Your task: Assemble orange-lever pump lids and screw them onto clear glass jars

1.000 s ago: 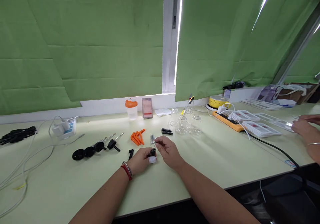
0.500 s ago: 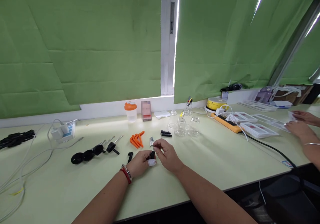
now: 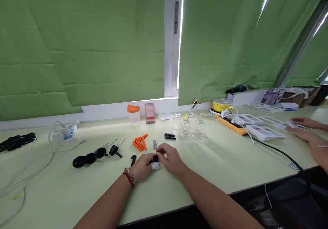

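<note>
My left hand (image 3: 144, 167), with white tape on a finger, is closed around a small black plastic part (image 3: 155, 158). Fingertips of my right hand (image 3: 171, 159) pinch together at the top of that part; what they hold is mostly hidden. Just beyond the fingers lie several thin silver metal pins (image 3: 155, 144). A black angled plastic piece (image 3: 133, 160) rests by my left hand. Farther off are several orange plastic handles (image 3: 140, 142) and two short black bristled pieces (image 3: 170, 136). To the left lie several black round-headed parts with metal shafts (image 3: 90, 158).
An orange-lidded cup (image 3: 133, 114), a small box (image 3: 150, 113) and several upturned glasses (image 3: 185, 130) stand toward the wall. An orange power strip (image 3: 232, 125) and white cards (image 3: 263, 132) lie right, near another person's hands (image 3: 302, 128). Cables (image 3: 52, 154) cross the left side.
My right fingertips have moved slightly down and left, closer to the black part; the thin ridged piece between them is now mostly hidden. The other person's hands have shifted left, lower over the cards.
</note>
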A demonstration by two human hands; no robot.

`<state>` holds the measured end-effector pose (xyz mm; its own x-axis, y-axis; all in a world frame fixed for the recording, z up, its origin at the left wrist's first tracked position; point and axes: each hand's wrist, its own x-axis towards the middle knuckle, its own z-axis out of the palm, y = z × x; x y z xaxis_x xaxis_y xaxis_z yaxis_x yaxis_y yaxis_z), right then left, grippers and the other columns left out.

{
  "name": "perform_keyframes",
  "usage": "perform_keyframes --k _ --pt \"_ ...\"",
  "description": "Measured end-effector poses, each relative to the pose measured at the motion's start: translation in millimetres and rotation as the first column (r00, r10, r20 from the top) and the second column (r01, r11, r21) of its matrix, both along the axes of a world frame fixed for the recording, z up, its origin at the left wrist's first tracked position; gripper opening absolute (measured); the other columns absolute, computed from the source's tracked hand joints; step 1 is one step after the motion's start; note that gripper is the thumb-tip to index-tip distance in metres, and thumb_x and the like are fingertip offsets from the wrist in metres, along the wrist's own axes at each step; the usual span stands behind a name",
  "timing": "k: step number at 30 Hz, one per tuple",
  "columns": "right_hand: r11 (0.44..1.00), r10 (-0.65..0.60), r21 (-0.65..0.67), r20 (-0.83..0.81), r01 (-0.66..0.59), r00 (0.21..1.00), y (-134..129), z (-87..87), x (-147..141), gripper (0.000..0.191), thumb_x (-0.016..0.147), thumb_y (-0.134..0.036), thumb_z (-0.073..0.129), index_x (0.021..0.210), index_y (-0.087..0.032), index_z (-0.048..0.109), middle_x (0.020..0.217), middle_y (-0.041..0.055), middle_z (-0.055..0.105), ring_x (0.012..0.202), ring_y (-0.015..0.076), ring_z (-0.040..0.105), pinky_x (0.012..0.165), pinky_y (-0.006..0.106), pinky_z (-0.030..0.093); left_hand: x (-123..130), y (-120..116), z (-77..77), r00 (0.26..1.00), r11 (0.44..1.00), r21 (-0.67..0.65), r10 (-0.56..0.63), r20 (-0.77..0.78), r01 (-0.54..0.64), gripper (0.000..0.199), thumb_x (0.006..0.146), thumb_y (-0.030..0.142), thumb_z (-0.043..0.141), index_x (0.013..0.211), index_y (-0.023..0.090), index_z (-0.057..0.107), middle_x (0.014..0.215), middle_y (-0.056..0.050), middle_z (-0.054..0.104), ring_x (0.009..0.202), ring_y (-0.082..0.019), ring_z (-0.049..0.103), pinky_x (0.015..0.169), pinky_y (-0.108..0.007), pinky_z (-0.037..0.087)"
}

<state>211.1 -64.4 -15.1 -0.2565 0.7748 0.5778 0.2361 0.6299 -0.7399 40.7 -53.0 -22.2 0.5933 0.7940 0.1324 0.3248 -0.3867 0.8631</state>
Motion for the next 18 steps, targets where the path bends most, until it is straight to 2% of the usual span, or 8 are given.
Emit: perform_keyframes --k 3,8,13,18 --pt "1.0 -0.004 -0.012 0.038 0.004 0.999 0.0 -2.0 0.0 0.007 0.08 -0.014 0.05 0.083 -0.019 0.054 0.076 0.0002 0.055 0.067 0.0123 0.052 0.063 0.024 0.044 0.1 -0.4 0.3 1.0 1.0 -0.008 -0.018 0.015 0.018 0.015 0.079 0.031 0.058 0.081 0.016 0.061 0.08 0.0 0.063 0.077 -0.016 0.053 0.073 -0.027 0.044" --pt "0.998 -0.008 0.058 0.138 0.0 0.99 -1.3 -1.7 0.7 0.008 0.079 -0.013 0.049 0.075 -0.019 0.051 0.076 0.0001 0.053 0.067 0.012 0.049 0.061 0.024 0.04 0.3 0.7 -0.4 0.999 0.999 -0.013 -0.03 0.024 0.03 0.014 0.08 0.028 0.058 0.084 0.015 0.062 0.083 -0.002 0.065 0.08 -0.017 0.055 0.076 -0.027 0.045" --pt "0.997 0.024 0.063 0.196 -0.037 0.98 -1.6 -1.5 2.3 0.01 0.078 -0.011 0.05 0.081 -0.019 0.053 0.08 0.0007 0.054 0.07 0.0124 0.05 0.064 0.024 0.041 0.2 -0.7 -0.1 1.0 1.0 0.003 -0.018 0.019 0.018 0.014 0.078 0.027 0.058 0.086 0.016 0.06 0.085 -0.002 0.065 0.083 -0.018 0.056 0.077 -0.028 0.045" --pt "0.999 0.013 0.037 0.268 -0.024 0.963 -3.3 -2.4 0.8 0.013 0.078 -0.009 0.05 0.085 -0.02 0.052 0.082 0.0011 0.055 0.072 0.0138 0.05 0.065 0.025 0.04 1.3 -5.9 2.3 0.992 0.976 0.177 0.127 0.014 -0.127 0.023 0.076 0.018 0.056 0.097 0.019 0.049 0.087 -0.002 0.061 0.077 -0.016 0.056 0.07 -0.027 0.045"
